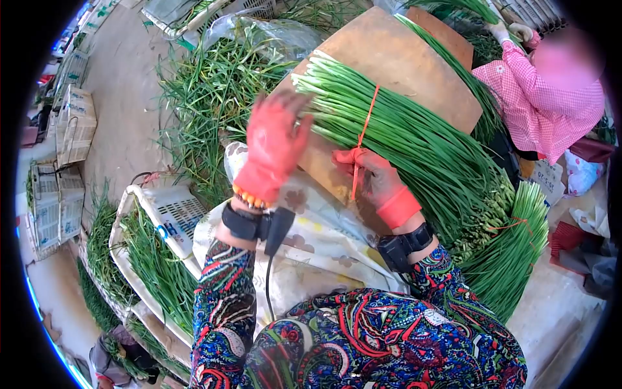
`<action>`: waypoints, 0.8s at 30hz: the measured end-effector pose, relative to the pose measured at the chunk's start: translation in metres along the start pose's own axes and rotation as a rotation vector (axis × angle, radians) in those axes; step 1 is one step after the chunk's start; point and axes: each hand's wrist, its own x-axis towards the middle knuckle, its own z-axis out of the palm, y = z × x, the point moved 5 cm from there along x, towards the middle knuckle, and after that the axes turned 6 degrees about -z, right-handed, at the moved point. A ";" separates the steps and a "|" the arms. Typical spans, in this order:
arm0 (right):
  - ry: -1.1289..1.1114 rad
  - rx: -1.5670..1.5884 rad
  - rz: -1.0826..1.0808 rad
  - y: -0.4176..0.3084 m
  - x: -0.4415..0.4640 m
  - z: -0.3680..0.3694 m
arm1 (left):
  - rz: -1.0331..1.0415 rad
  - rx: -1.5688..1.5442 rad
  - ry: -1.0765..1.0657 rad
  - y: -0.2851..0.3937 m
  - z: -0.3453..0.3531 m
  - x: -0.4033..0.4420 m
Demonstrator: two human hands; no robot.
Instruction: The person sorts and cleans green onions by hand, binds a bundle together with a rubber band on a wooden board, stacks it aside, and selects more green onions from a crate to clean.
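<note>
A large bundle of green chives (414,136) lies across a tan board, pale cut ends at upper left. A thin red tie (368,118) crosses the bundle. My right hand (379,185), in an orange-red glove, pinches the tie near the bundle's lower edge, and a length hangs below the fingers. My left hand (275,146), gloved alike, is raised beside the pale ends. Its fingers look spread and somewhat blurred by motion, with nothing visible in them. A second tied bundle (512,253) lies at the right, by my right forearm.
Loose greens (214,97) are heaped beyond the left hand. A white plastic crate (123,240) of greens stands at left, with more crates (76,123) behind. A person in a pink checked top (528,97) handles greens at upper right. The board (363,39) extends beyond the bundle.
</note>
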 end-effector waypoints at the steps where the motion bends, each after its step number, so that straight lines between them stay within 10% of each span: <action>1: -0.004 -0.023 -0.018 0.000 0.000 0.001 | 0.024 0.080 0.063 -0.010 0.002 0.003; 16: -0.022 -0.177 -0.052 0.002 -0.001 -0.005 | 0.113 0.004 -0.222 -0.012 0.002 0.021; 24: -0.030 -0.203 -0.046 -0.001 -0.002 -0.004 | -0.188 -0.407 -0.268 -0.018 0.005 0.019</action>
